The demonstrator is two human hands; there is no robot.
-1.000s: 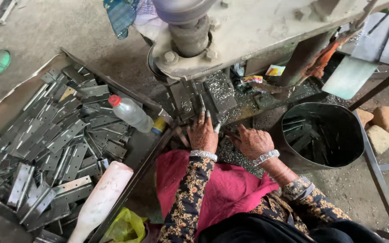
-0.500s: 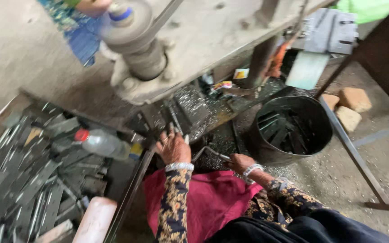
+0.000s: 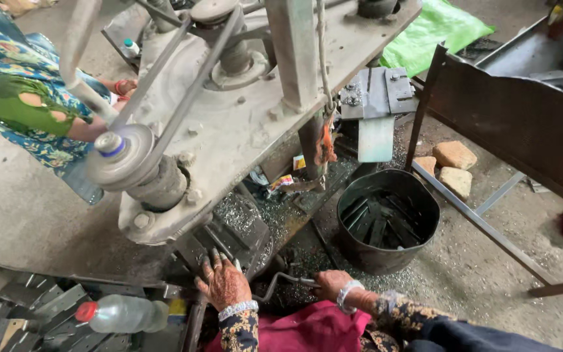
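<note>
My left hand [image 3: 223,281] lies palm down with fingers spread at the base of a grey press machine [image 3: 229,117], touching the dark metal die block [image 3: 229,238]. My right hand [image 3: 331,283] is closed around a bent metal lever rod [image 3: 281,280] low beside the machine. Both wrists wear pale bangles, and a pink cloth [image 3: 307,329] covers my lap. Whether a metal piece sits under my left fingers is hidden.
A black bucket [image 3: 360,257] holding metal strips stands right of my right hand. A tray of several metal strips [image 3: 40,306] with a red-capped plastic bottle [image 3: 122,315] is at lower left. Another person in patterned clothing [image 3: 21,98] works at upper left. Two bricks [image 3: 454,166] lie by a metal frame.
The view has tilted up, showing more of the machine top and the other person. My right hand has moved right and down onto the lever rod; my left stays at the die.
</note>
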